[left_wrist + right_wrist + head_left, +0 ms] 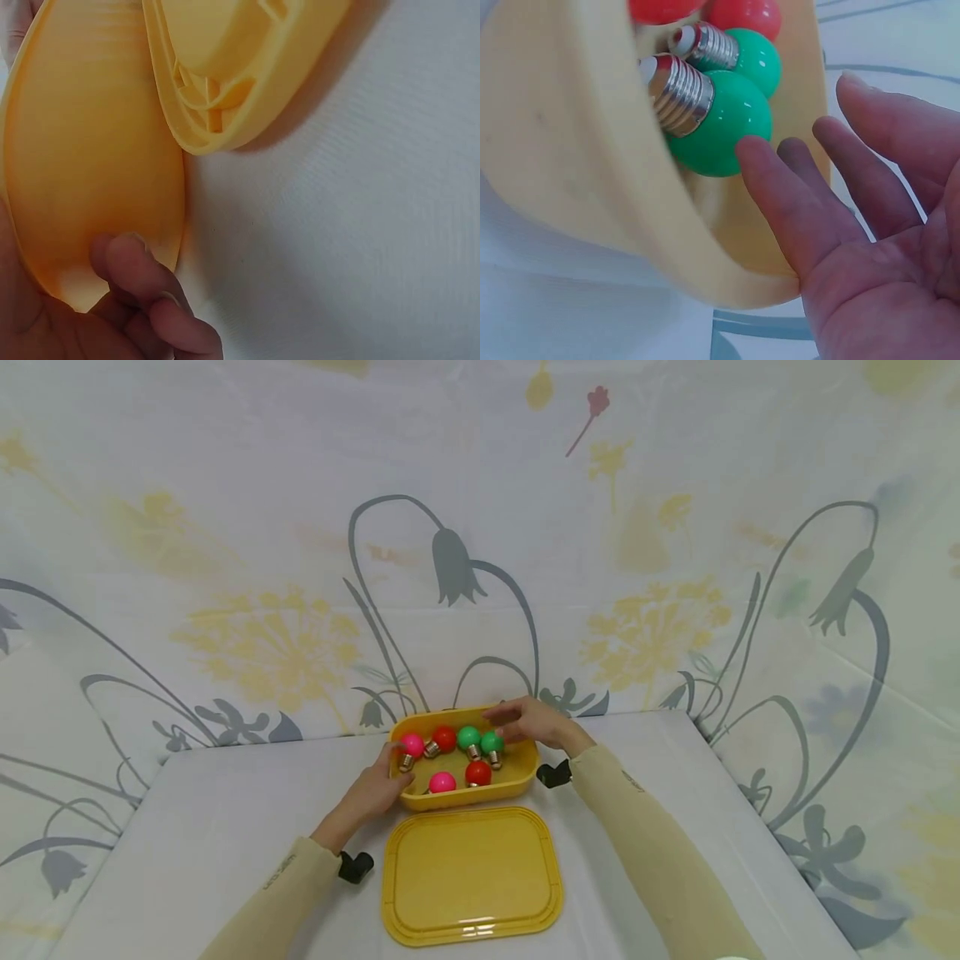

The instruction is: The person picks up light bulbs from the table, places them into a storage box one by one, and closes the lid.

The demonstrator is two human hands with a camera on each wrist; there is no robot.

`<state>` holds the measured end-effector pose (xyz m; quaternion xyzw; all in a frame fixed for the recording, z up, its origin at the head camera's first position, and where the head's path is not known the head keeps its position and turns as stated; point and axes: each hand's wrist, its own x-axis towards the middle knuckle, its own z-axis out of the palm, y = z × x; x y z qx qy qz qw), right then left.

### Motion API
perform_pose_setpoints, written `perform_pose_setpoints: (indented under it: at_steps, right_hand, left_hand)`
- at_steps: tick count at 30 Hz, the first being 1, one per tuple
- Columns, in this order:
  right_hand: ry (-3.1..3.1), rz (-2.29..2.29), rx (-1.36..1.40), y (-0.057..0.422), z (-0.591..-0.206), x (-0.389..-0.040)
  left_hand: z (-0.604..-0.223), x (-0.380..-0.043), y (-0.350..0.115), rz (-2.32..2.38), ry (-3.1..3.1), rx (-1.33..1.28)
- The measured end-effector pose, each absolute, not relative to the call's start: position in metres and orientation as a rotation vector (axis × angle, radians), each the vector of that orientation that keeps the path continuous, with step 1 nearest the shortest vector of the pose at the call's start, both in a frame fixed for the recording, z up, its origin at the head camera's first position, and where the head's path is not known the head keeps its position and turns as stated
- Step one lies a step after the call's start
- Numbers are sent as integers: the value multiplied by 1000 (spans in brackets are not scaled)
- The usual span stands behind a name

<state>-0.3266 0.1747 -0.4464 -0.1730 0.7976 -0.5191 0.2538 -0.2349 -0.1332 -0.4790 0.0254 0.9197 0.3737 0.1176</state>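
Observation:
A yellow container (502, 790) holds several round light bulbs with silver screw bases. Two are green, a nearer green bulb (724, 127) and another green bulb (469, 738). Two are pink, a back pink bulb (412, 744) and a front pink bulb (442, 782); a red bulb (444, 739) and another red bulb (477, 772) lie among them. My left hand (378, 782) grips the container's left end, thumb over the rim. My right hand (534, 722) reaches over the right end with fingers extended, one fingertip right at the nearer green bulb.
A yellow lid (472, 872) lies on the white table directly in front of the container. Behind the table hangs a white cloth (562, 568) printed with flowers. Dark wrist cameras, such as the right one (553, 774), sit at both wrists.

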Motion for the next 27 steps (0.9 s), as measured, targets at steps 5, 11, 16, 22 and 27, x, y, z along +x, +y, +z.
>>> perform_pose_setpoints:
  at_steps: [5,11,16,22,27]
  right_hand:
    - [2196,-1395,-472,176,-447,-324]
    - [2199,-1377,-482,175,-447,-320]
    - [2216,-1405,-497,174,-447,-317]
    - [2280,-1455,-510,175,-449,-315]
    - [2288,-1511,-511,174,-451,-311]
  left_hand:
    - [-480,-237,-134,1066,2716,100]
    - [-481,-238,-136,1031,2730,124]
    - [-481,-237,-138,1036,2751,145]
    - [-480,-234,-139,1015,2796,140]
    - [-480,-232,-140,992,2819,153]
